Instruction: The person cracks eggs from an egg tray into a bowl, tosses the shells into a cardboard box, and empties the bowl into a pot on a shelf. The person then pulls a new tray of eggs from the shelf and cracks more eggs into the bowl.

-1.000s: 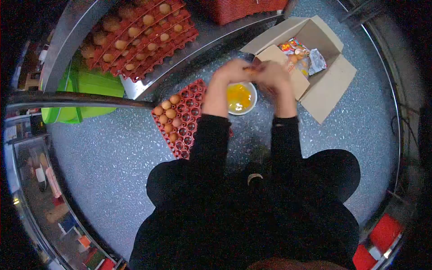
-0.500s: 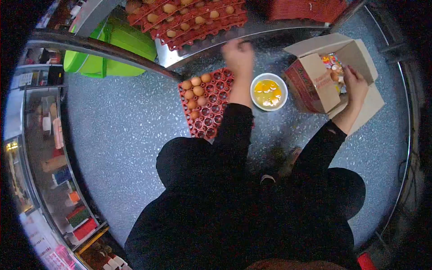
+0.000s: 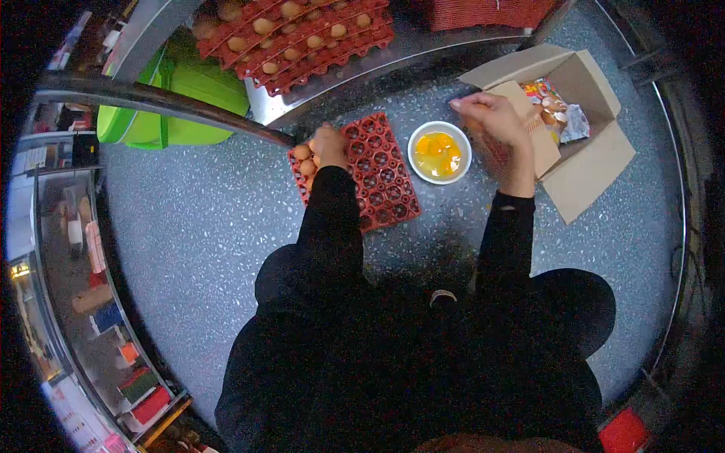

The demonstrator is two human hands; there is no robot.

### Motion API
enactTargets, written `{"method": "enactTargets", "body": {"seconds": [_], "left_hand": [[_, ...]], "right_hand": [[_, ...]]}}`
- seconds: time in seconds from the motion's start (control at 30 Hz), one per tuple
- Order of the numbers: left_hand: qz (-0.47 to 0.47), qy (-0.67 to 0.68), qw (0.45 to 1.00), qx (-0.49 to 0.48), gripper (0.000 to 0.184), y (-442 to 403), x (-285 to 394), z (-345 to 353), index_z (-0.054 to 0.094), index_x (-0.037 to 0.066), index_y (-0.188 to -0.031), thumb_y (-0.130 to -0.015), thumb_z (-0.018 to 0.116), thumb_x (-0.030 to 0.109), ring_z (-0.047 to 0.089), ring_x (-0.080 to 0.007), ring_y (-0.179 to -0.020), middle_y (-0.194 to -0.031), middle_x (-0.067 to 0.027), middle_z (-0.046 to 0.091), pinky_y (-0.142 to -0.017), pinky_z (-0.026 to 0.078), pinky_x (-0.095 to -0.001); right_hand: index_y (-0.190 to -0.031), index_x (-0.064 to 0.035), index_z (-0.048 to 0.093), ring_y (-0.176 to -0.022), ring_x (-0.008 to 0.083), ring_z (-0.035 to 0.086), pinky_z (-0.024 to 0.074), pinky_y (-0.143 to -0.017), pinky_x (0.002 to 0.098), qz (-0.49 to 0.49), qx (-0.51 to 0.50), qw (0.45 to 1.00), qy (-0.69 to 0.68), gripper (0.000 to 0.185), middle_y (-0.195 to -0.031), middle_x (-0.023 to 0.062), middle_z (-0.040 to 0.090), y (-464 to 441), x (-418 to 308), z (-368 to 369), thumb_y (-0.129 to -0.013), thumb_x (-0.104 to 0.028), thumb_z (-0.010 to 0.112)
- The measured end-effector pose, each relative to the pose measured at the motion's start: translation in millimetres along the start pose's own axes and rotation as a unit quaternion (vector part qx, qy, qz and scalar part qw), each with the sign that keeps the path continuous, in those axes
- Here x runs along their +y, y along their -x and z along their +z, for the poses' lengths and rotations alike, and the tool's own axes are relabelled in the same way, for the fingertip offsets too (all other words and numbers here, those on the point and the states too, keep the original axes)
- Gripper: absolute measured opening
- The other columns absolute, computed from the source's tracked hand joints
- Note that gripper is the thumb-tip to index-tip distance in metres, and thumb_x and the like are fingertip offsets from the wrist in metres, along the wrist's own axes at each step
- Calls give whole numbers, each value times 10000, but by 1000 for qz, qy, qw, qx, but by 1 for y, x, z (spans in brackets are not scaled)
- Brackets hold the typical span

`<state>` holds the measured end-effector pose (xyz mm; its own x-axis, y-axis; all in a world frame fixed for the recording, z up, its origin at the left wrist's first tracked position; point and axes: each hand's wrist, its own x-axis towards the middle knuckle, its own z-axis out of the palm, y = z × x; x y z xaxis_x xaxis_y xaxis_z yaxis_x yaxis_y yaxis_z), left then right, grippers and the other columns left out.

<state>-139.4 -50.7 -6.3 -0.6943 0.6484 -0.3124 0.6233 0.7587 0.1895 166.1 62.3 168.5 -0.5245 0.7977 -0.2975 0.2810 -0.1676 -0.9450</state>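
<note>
My left hand point(image 3: 331, 146) is over the upper left part of a red egg tray point(image 3: 389, 177), its fingers curled down around an egg, mostly hidden under the hand. Several brown eggs point(image 3: 306, 167) sit in the tray's left cells; the cells to the right hold none. Between the tray and the box stands a white bowl point(image 3: 413, 161) of raw eggs point(image 3: 439, 154) with yellow yolks. To its upper right, my right hand point(image 3: 498, 121) hovers in front of the cardboard box point(image 3: 600, 83). Its fingers are loosely bent with nothing visible in them. Eggshells point(image 3: 556, 117) and colourful wrappers lie inside the box.
Stacked red trays with eggs point(image 3: 302, 45) rest on a metal shelf at the top, beside a stack of red trays point(image 3: 491, 13). A green bin point(image 3: 196, 113) stands at upper left behind a dark bar point(image 3: 166, 103). Shelves with goods line the left side.
My left hand has moved left and down from above the tray onto the eggs. My right hand has left the box's opening and moved left toward the bowl. The view has shifted slightly.
</note>
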Motion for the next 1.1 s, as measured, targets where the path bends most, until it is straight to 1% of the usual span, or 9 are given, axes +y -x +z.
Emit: {"method": "enactTargets", "body": {"seconds": [0.17, 0.2, 0.3, 0.33, 0.4, 0.43, 0.53, 1.03, 1.1], "left_hand": [[-83, 51, 992, 76, 655, 17, 22, -27, 380, 6, -1135, -643, 664, 331, 577, -287, -850, -944, -166, 570, -757, 461, -334], [-47, 204, 977, -32, 635, 25, 38, -45, 388, 26, -1127, -636, 671, 313, 563, -265, -879, -993, -160, 548, -755, 462, -323], [-10, 511, 827, -235, 376, 53, 77, -33, 482, 62, -1047, -739, 524, 275, 537, -210, -762, -896, -61, 549, -673, 473, -334], [206, 513, 811, -188, 344, 38, 77, 15, 478, 67, -1045, -759, 497, 257, 530, -207, -778, -900, -55, 536, -664, 476, -344], [214, 612, 718, -252, 279, 45, 101, 54, 466, 82, -1026, -782, 474, 216, 529, -228, -753, -893, -76, 523, -636, 488, -362], [1, 691, 628, -357, 246, 65, 117, 50, 459, 92, -1009, -786, 477, 194, 536, -253, -713, -883, -102, 523, -616, 496, -369], [-53, 743, 514, -425, 299, 90, 131, 50, 451, 33, -1025, -820, 378, 238, 533, -201, -797, -919, -85, 523, -651, 485, -338], [-60, 726, 514, -452, 357, 90, 138, 79, 448, 47, -1054, -859, 272, 290, 554, -227, -827, -935, -110, 547, -670, 493, -373], [-47, 720, 517, -461, 336, 81, 133, 88, 456, 64, -1035, -841, 315, 299, 564, -222, -781, -921, -104, 555, -612, 493, -356]], "right_hand": [[-908, -19, 562, -559, 78, 490, 402, -500, 202, 53, -90, 992, -72, 348, -673, 0, 542, -13, 45, 7, -694, -277, 653], [-935, -22, 543, -611, 92, 512, 418, -542, 212, 48, -100, 992, -57, 352, -727, 13, 554, -15, 59, 10, -687, -247, 651], [-991, -18, 505, -765, 142, 546, 444, -677, 255, 26, -89, 995, -18, 369, -869, 55, 567, -27, 102, 28, -677, -170, 627], [-993, -16, 503, -787, 163, 548, 441, -706, 272, 1, -13, 1000, 23, 363, -872, 70, 569, -28, 109, 37, -683, -164, 620], [-1013, -12, 489, -855, 230, 546, 425, -776, 320, -94, 90, 984, 118, 350, -920, 130, 565, -31, 124, 46, -708, -149, 588], [-1013, -12, 489, -855, 230, 546, 425, -776, 320, -95, 90, 984, 123, 350, -920, 130, 565, -27, 119, 46, -708, -149, 588], [-1035, -10, 480, -932, 302, 503, 386, -830, 363, -232, 176, 943, 163, 351, -1007, 177, 520, -22, 117, 42, -723, -150, 559], [-1058, -18, 460, -929, 266, 485, 371, -839, 330, -217, 138, 939, 230, 328, -1000, 144, 495, -13, 144, 63, -767, -136, 554], [-1068, -24, 458, -905, 233, 501, 395, -822, 322, -97, 162, 982, 5, 320, -975, 112, 507, -16, 148, 61, -799, -179, 536]]}}
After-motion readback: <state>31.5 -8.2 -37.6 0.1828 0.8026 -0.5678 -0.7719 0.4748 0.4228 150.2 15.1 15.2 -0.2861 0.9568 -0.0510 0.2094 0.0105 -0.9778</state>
